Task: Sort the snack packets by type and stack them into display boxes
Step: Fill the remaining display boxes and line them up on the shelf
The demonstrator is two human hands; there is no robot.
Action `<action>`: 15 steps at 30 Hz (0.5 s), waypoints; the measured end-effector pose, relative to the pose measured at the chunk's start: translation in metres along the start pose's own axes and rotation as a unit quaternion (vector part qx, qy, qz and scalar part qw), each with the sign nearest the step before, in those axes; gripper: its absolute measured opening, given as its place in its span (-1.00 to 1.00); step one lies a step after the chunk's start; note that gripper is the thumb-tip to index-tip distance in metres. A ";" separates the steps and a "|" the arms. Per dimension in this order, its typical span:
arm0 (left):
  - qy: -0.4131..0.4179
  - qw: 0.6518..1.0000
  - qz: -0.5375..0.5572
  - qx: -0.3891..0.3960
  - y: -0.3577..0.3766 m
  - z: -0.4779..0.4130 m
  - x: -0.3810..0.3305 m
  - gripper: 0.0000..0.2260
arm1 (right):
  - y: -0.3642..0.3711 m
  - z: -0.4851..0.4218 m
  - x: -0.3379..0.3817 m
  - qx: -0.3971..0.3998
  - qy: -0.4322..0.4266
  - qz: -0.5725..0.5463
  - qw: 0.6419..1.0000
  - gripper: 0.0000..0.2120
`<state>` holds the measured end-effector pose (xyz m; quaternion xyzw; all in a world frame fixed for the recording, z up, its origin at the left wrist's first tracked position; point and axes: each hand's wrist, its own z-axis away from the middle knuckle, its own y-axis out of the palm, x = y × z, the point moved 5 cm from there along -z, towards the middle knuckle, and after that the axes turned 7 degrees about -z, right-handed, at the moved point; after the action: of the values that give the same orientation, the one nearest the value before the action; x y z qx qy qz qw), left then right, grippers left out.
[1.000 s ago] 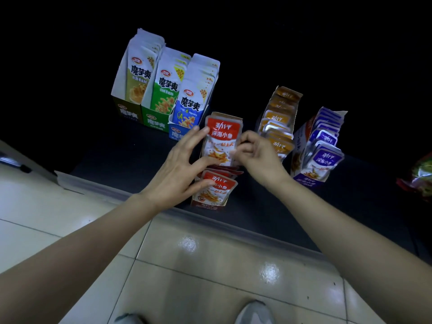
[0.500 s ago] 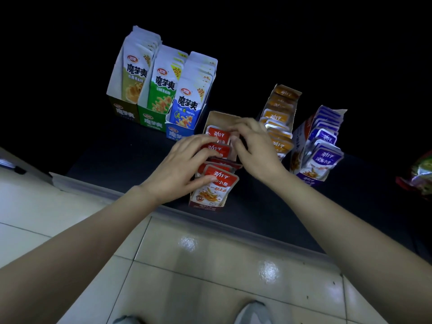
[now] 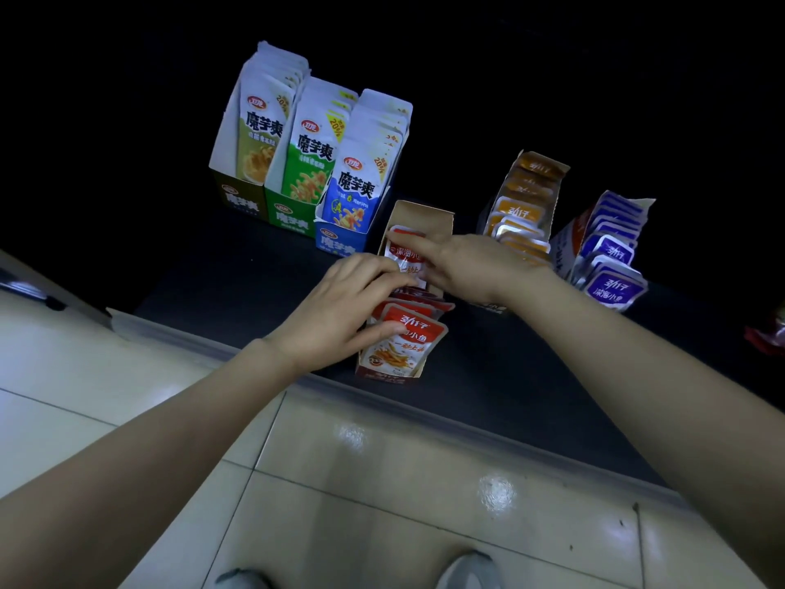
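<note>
A cardboard display box (image 3: 424, 214) with red snack packets stands at the front edge of a dark shelf. Its front packet (image 3: 408, 346) leans forward, and a packet at the back (image 3: 405, 259) sits tilted and low in the box. My left hand (image 3: 340, 308) lies over the row, fingertips touching the back packet and thumb resting on the front one. My right hand (image 3: 471, 265) reaches in from the right, its straight fingers pressing across the top of the back packet. The middle packets are mostly hidden under my hands.
Three tall boxes of white packets stand behind on the left: olive (image 3: 250, 150), green (image 3: 310, 163) and blue (image 3: 357, 193). To the right are a box of orange packets (image 3: 522, 206) and one of purple packets (image 3: 611, 265). A red wrapper (image 3: 771, 333) lies far right. Tiled floor lies below the shelf.
A red packet held upright between both hands a second ago has been lowered into the back of the red box. Both hands followed it down and now press on the row.
</note>
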<state>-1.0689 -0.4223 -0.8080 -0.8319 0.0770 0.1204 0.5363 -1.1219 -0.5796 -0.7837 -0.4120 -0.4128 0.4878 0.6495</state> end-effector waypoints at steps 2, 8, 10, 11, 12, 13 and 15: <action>0.002 1.000 0.003 -0.001 0.001 0.001 0.001 -0.52 | -0.002 -0.005 0.004 -0.004 -0.007 0.056 0.998 -0.41; 0.000 1.000 0.004 -0.006 0.002 0.001 0.003 -0.53 | 0.007 -0.021 0.002 -0.029 0.013 0.108 0.994 -0.44; -0.007 1.000 0.014 -0.002 0.003 0.001 0.003 -0.53 | 0.009 -0.023 0.003 -0.032 0.020 0.103 0.994 -0.46; -0.015 1.000 0.022 0.001 0.003 0.002 0.004 -0.54 | 0.009 -0.024 0.003 -0.031 0.019 0.097 0.995 -0.47; -0.023 0.999 0.031 0.003 0.003 0.003 0.005 -0.54 | 0.009 -0.023 0.002 -0.030 0.017 0.088 0.996 -0.47; -0.029 0.999 0.036 0.004 0.002 0.004 0.006 -0.54 | 0.008 -0.022 0.000 -0.030 0.014 0.077 0.997 -0.46; -0.034 0.999 0.029 0.002 0.002 0.005 0.008 -0.55 | 0.008 -0.017 -0.005 -0.044 0.010 0.042 0.998 -0.42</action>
<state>-1.0622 -0.4188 -0.8140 -0.8234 0.0836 0.1639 0.5367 -1.1091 -0.5849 -0.7969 -0.4622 -0.4096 0.4916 0.6140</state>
